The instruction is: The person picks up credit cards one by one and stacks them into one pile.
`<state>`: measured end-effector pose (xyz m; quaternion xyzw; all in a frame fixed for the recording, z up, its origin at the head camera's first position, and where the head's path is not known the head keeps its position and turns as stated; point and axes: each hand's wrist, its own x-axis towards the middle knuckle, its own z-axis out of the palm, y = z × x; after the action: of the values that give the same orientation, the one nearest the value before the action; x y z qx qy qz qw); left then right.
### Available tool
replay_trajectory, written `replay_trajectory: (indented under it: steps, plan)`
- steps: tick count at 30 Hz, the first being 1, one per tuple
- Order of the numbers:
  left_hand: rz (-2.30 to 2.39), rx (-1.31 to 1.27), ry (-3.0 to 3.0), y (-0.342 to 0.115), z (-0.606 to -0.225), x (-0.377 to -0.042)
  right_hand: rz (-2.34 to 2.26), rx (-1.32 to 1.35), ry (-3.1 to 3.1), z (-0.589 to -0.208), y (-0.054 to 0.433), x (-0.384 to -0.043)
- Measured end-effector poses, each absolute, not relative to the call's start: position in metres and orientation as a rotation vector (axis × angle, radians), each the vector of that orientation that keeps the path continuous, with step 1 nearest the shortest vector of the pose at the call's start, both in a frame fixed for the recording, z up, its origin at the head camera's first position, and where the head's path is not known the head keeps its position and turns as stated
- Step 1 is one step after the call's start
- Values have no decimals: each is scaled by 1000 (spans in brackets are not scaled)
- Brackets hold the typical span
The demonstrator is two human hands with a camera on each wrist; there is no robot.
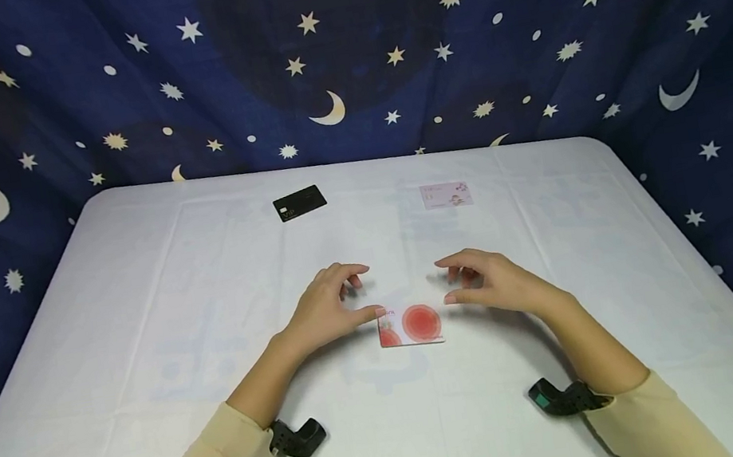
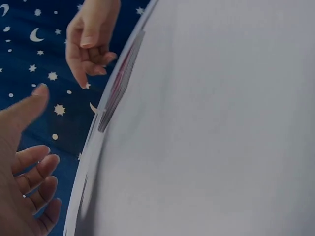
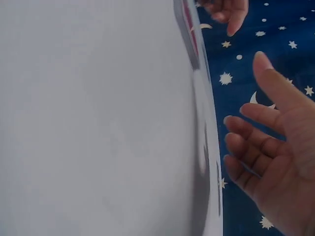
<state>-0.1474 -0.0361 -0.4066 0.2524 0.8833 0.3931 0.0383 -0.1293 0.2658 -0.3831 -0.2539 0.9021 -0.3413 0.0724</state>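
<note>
A small stack of cards (image 1: 420, 323) lies flat on the white table, its top card white with red circles. Several thin layers show at its edge in the left wrist view (image 2: 120, 83). Left of it hovers my left hand (image 1: 325, 308), fingers relaxed and thumb apart from them; the thumb tip overlaps the top card's upper left corner in the head view. My right hand (image 1: 495, 280) is held just right of the stack, thumb and fingers spread, with nothing in it. Both wrist views show a gap between each hand and the cards.
Farther back on the white tablecloth (image 1: 102, 345) lie a black card (image 1: 300, 203) marked VIP, to the left, and a pale pink card (image 1: 446, 195), to the right. A dark blue curtain (image 1: 377, 32) with moons and stars hangs behind and beside the table.
</note>
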Motion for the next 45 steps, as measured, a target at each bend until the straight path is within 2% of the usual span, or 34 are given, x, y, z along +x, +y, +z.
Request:
replay_trajectory:
  steps: [12, 28, 45]
  plan:
    - [1034, 827, 2798, -28, -391, -174, -1001, -729, 2855, -377, 274, -151]
    - [616, 925, 2884, 0, -366, -212, -749, -624, 2984, -365, 293, -188]
    - [423, 936, 2863, 46, -354, -245, -498, -341, 2919, -357, 307, -223]
